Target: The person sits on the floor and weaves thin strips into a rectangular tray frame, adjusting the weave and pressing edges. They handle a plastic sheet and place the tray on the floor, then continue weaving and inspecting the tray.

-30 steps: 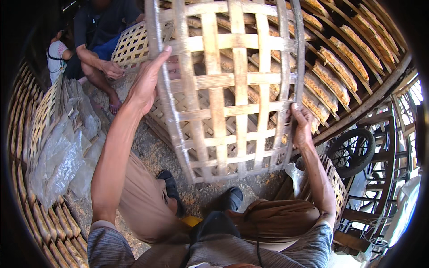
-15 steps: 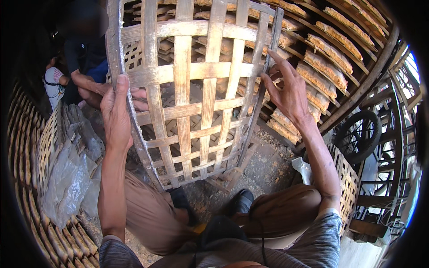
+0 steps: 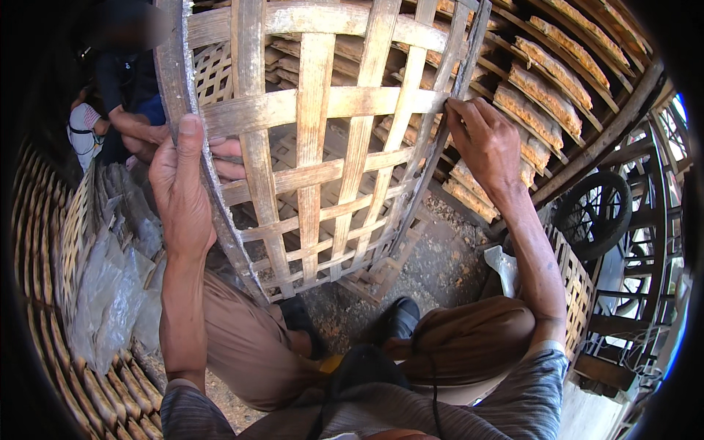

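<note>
A large round woven bamboo tray (image 3: 315, 139) with wide, pale slats stands tilted in front of me, above my knees. My left hand (image 3: 183, 183) grips its left rim, thumb on the near side and fingers poking through the lattice. My right hand (image 3: 484, 143) grips the right rim at about the same height. The tray's top runs out of the picture.
Another person (image 3: 121, 95) in dark clothes sits at the upper left. Stacked woven trays (image 3: 51, 293) and clear plastic sheets (image 3: 110, 293) lie at my left. Racks of bamboo trays (image 3: 550, 81) fill the upper right, with a wheel (image 3: 594, 213) beside them. My dark shoes stand on dirt ground.
The tray has come closer and turned in my hands. My left hand slid down its left rim. My right hand moved up from the lower right rim to mid-height.
</note>
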`<move>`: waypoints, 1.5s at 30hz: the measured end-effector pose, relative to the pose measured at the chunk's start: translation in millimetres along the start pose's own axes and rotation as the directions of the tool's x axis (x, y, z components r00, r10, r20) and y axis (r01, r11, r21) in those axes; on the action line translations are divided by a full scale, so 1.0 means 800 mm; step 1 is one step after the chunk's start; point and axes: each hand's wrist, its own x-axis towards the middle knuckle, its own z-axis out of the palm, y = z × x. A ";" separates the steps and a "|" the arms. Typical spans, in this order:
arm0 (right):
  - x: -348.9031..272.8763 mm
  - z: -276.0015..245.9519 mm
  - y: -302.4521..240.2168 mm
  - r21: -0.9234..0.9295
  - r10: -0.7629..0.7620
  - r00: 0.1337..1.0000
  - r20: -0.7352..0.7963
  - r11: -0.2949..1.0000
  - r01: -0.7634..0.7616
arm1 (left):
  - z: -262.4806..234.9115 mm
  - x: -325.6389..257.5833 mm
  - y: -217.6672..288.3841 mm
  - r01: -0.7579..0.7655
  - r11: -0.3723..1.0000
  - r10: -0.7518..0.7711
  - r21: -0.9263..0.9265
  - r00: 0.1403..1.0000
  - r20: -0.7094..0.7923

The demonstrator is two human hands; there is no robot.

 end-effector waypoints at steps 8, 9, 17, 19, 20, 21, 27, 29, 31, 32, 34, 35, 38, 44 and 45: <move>-0.013 0.007 0.005 0.089 -0.012 0.973 0.229 0.996 -0.008 | 0.011 -0.003 -0.003 -0.003 1.000 0.004 0.023 1.000 -0.023; -0.016 0.005 0.003 0.161 -0.049 0.937 0.345 0.987 -0.008 | 0.011 -0.003 -0.003 0.005 0.999 -0.003 0.046 0.999 -0.039; -0.006 -0.007 0.007 0.404 0.221 0.945 0.239 0.863 -0.304 | -0.001 0.009 0.001 -0.007 0.999 0.011 0.033 0.995 -0.101; -0.003 -0.002 0.006 0.374 0.201 0.971 0.131 0.897 -0.237 | -0.001 0.008 0.001 -0.017 1.000 0.019 0.023 0.996 -0.092; -0.002 0.000 0.006 0.356 0.188 0.979 0.078 0.912 -0.203 | -0.001 0.008 0.001 -0.021 1.000 0.021 0.009 0.996 -0.083; 0.000 -0.001 0.003 0.272 0.171 0.981 0.088 0.944 -0.188 | -0.001 0.007 0.000 -0.024 1.000 0.024 -0.005 0.997 -0.073; -0.003 0.010 0.004 0.011 -0.022 1.000 -0.006 1.000 0.022 | 0.003 0.002 0.001 -0.011 1.000 0.011 -0.009 0.999 -0.052; -0.002 0.011 0.002 0.039 0.000 1.000 0.007 0.999 0.000 | 0.003 -0.001 0.006 -0.004 1.000 0.005 0.013 1.000 -0.029; 0.000 0.010 -0.001 0.043 0.022 1.000 0.021 0.999 -0.023 | 0.005 -0.004 0.009 -0.004 1.000 0.004 0.016 1.000 -0.012; 0.000 0.011 -0.004 0.034 0.033 0.999 0.029 0.999 -0.034 | 0.006 -0.006 0.010 -0.007 1.000 0.007 0.008 1.000 -0.008; -0.001 0.011 -0.003 0.086 0.022 0.994 0.109 0.996 -0.031 | 0.007 -0.006 0.008 -0.021 1.000 0.021 0.014 1.000 -0.009; -0.003 0.012 0.003 0.148 -0.004 0.984 0.180 0.989 -0.022 | 0.006 -0.004 0.007 -0.031 0.999 0.032 0.028 0.999 -0.015; -0.001 0.003 0.002 0.318 0.011 0.949 0.315 0.941 -0.116 | -0.003 -0.001 0.005 -0.056 0.998 0.057 0.036 0.998 -0.029; 0.017 -0.004 0.012 0.323 0.164 0.986 -0.027 0.935 -0.147 | 0.001 0.000 0.005 -0.041 0.999 0.041 0.018 0.999 -0.025; 0.022 -0.005 0.010 0.285 0.159 0.985 -0.063 0.949 -0.135 | 0.001 -0.002 0.005 -0.037 0.999 0.037 0.005 0.999 -0.012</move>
